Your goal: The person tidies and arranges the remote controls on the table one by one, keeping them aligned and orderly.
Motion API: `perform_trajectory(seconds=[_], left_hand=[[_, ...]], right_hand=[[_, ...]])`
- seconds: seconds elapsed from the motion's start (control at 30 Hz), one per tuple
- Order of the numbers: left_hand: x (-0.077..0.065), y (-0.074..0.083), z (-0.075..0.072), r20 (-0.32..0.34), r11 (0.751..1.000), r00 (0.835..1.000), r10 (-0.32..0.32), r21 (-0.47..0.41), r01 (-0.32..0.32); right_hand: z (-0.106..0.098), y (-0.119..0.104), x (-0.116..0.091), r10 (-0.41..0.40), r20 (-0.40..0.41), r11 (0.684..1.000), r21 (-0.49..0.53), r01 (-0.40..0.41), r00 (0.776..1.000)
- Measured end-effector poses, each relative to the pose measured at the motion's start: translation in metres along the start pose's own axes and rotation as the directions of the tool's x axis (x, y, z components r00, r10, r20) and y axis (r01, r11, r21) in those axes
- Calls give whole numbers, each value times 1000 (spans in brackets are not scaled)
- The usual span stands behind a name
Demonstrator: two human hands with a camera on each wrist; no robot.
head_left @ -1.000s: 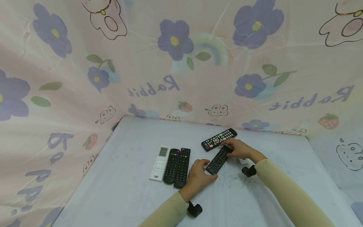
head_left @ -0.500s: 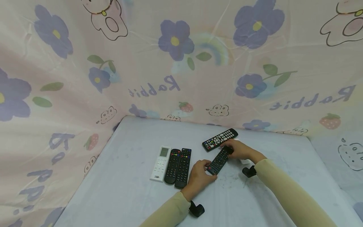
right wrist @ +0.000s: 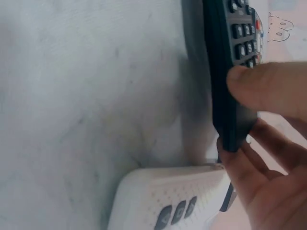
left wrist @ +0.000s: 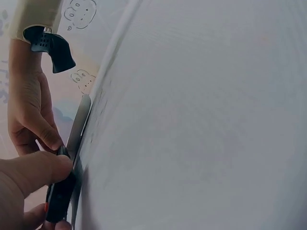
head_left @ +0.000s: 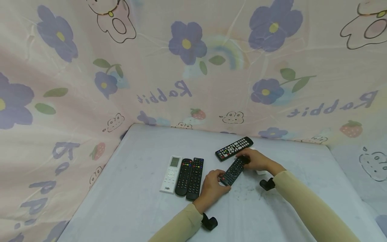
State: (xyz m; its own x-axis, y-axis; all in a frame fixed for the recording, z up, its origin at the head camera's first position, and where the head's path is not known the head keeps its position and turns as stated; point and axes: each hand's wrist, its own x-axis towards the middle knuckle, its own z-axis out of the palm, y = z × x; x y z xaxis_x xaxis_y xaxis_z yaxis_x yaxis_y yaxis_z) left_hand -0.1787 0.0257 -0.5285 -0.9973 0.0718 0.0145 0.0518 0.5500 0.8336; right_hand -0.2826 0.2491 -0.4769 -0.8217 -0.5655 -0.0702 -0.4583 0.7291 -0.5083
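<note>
A black remote control slants between both hands in the head view, its buttons facing up. My left hand grips the near end, thumb on one side and fingers on the other. At the far end my right hand pinches it; in the right wrist view the thumb lies on its side edge and fingertips sit at its end. That view shows a gap with shadow between the remote and the white cloth. Right below the right hand is a white remote with grey arrow buttons, mostly hidden in the head view.
Just beyond the right hand lies another black remote with pale buttons. Left of the left hand, a white remote with a screen, a rounded black remote and a long black remote lie side by side. Printed curtain surrounds the table.
The right fingers have come further over the remote's far end, covering more of it. The remote itself has barely shifted, and the left hand keeps its grip on the near end.
</note>
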Motion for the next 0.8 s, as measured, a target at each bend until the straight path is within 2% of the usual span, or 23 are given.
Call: perform_trajectory(seconds=[0.27, 0.5, 0.67, 0.8], left_hand=[[-1, 4, -1, 1, 998, 1000, 11, -55, -11], [-5, 8, -7, 18, 998, 999, 39, -47, -39], [-8, 13, -17, 30, 996, 997, 77, -44, -75], [-10, 11, -28, 82, 988, 992, 91, -128, -80]], right_hand=[[-4, -1, -4, -11, -22, 1000, 18, 11, 1000], [-6, -8, -17, -31, -49, 998, 46, 34, 998], [0, -8, -28, -38, -88, 997, 63, 44, 995], [5, -11, -36, -37, -116, 996, 72, 46, 993]])
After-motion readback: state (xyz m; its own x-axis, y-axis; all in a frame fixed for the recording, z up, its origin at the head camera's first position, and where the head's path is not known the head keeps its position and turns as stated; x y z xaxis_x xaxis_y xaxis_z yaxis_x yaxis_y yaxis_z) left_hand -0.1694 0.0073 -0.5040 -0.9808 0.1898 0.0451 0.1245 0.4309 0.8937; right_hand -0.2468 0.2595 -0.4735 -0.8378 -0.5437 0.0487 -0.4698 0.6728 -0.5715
